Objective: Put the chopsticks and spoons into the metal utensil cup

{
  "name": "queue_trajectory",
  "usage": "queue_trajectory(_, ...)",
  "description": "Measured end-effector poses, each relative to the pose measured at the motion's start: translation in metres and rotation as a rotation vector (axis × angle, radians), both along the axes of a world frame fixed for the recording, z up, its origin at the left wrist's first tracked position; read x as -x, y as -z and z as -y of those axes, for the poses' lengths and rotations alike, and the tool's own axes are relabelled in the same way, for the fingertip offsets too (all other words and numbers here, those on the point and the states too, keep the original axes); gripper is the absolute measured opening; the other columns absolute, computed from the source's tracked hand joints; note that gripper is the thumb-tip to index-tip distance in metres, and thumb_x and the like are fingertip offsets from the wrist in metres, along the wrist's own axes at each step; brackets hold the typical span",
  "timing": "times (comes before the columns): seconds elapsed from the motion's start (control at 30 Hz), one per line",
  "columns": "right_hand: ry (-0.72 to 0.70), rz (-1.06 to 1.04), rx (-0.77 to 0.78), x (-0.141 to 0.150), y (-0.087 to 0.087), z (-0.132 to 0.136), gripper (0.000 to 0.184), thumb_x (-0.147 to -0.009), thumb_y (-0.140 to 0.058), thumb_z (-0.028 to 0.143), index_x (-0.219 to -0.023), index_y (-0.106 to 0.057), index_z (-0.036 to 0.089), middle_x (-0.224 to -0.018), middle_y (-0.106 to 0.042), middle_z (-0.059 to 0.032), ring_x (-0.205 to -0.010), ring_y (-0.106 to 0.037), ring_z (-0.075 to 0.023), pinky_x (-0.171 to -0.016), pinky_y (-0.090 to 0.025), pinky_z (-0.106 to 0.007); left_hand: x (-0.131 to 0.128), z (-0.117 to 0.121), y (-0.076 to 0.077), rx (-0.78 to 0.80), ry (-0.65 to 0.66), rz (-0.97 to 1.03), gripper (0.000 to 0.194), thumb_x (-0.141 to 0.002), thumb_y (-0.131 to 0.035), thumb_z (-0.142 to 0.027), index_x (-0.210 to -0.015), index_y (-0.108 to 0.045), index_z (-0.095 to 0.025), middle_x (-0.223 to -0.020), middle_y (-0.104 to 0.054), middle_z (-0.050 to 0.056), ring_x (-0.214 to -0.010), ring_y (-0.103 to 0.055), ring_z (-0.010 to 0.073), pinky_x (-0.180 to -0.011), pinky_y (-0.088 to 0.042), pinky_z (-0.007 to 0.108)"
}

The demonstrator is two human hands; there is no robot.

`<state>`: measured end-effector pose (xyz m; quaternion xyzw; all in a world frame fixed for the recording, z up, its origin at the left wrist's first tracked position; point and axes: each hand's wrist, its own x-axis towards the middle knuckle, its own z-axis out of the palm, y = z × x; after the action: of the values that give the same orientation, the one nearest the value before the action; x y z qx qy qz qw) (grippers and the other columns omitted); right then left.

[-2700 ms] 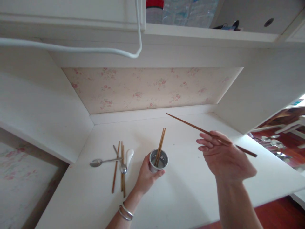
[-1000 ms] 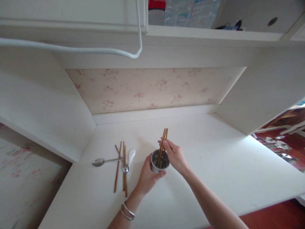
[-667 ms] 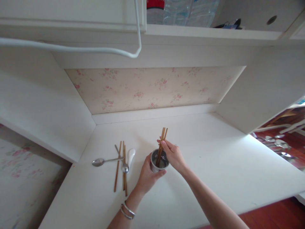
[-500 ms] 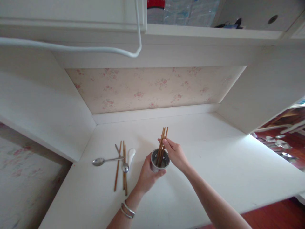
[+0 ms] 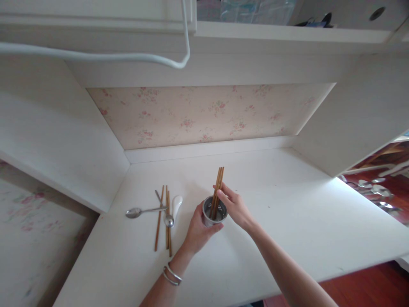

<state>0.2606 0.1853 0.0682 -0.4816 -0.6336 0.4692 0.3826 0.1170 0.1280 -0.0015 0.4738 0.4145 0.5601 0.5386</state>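
Note:
My left hand [image 5: 198,230] is wrapped around a metal utensil holder [image 5: 214,221] with small holes in its wall, tilted so its mouth faces me. In my right hand [image 5: 234,204], fingers and thumb pinch a few wooden chopsticks [image 5: 218,183], whose lower ends are inside the holder. Left of the holder, several more wooden chopsticks [image 5: 158,230] lie on the white surface. Across them rests a metal spoon [image 5: 134,212]; a second metal spoon [image 5: 169,220] lies over the chopsticks too. Beside these is a white spoon [image 5: 177,205].
The white tabletop [image 5: 271,230] sits between side panels, with a floral wall panel [image 5: 217,115] behind. Overhead, a white cable [image 5: 128,57] hangs below the cabinet [image 5: 96,13]. Several shiny utensils [image 5: 373,192] are beyond the right edge, above a red floor [image 5: 367,285].
The chopsticks in my right hand have drawn closer together, still standing in the holder. My view has tipped slightly downward. The utensils on the left lie as before.

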Motion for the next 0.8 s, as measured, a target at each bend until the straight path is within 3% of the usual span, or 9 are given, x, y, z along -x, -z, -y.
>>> queue_trajectory(0.17, -0.036, -0.202, -0.028, -0.014, 0.032, 0.016, 0.067, -0.087, -0.061, 0.047, -0.146, -0.035, 0.031, -0.14, -0.053, -0.008, -0.128, -0.05, -0.0246, -0.104, -0.043, -0.045, -0.002, 0.001, -0.001, -0.01, -0.001, 0.009, 0.075, -0.064, -0.084, -0.028, -0.13, -0.049, -0.021, -0.128, -0.06, 0.011, -0.12, -0.056, 0.0282, -0.105, -0.041, 0.046)
queue_trajectory(0.33, -0.119, -0.173, -0.026, -0.012, 0.065, 0.036, 0.105, -0.068, -0.083, 0.037, -0.151, -0.019, 0.03, -0.15, -0.041, -0.0102, -0.137, -0.039, -0.0282, -0.114, -0.028, -0.052, -0.003, 0.0, -0.004, -0.054, -0.008, -0.054, 0.074, -0.064, -0.084, -0.03, -0.13, -0.052, -0.021, -0.128, -0.06, 0.012, -0.117, -0.057, 0.0296, -0.103, -0.044, 0.045)
queue_trajectory(0.47, -0.041, -0.179, -0.038, -0.004, 0.069, 0.038, 0.093, -0.068, -0.082, 0.036, -0.145, -0.031, 0.027, -0.141, -0.051, -0.0111, -0.131, -0.047, -0.0293, -0.112, -0.031, -0.053, 0.001, 0.005, -0.007, -0.089, -0.039, -0.246, 0.075, -0.065, -0.083, -0.028, -0.133, -0.05, -0.023, -0.131, -0.058, 0.012, -0.121, -0.054, 0.0298, -0.106, -0.04, 0.047)
queue_trajectory(0.6, -0.037, -0.19, -0.068, -0.004, 0.066, 0.037, 0.08, -0.068, -0.081, 0.037, -0.137, -0.042, 0.026, -0.137, -0.056, -0.0116, -0.128, -0.049, -0.0303, -0.11, -0.035, -0.052, 0.027, 0.021, -0.015, -0.065, -0.144, -0.48, 0.079, -0.069, -0.079, -0.033, -0.139, -0.044, -0.025, -0.139, -0.052, 0.012, -0.127, -0.05, 0.029, -0.107, -0.038, 0.045)
queue_trajectory(0.7, -0.024, -0.168, -0.072, -0.006, 0.069, 0.038, 0.078, -0.07, -0.08, 0.037, -0.137, -0.043, 0.027, -0.137, -0.055, -0.0106, -0.129, -0.048, -0.0306, -0.111, -0.033, -0.054, 0.063, 0.033, -0.023, 0.069, -0.234, -0.652, 0.049, -0.081, -0.065, -0.04, -0.126, -0.055, -0.024, -0.117, -0.066, 0.008, -0.099, -0.065, 0.0222, -0.09, -0.05, 0.037)
queue_trajectory(0.8, -0.021, -0.152, -0.073, -0.007, 0.076, 0.038, 0.078, -0.07, -0.08, 0.038, -0.137, -0.042, 0.027, -0.138, -0.054, -0.0097, -0.131, -0.046, -0.0311, -0.112, -0.031, -0.055, 0.098, 0.037, -0.034, 0.17, -0.338, -0.931, 0.028, -0.089, -0.05, -0.044, -0.101, -0.064, -0.022, -0.091, -0.072, 0.004, -0.077, -0.067, 0.0187, -0.074, -0.051, 0.03)
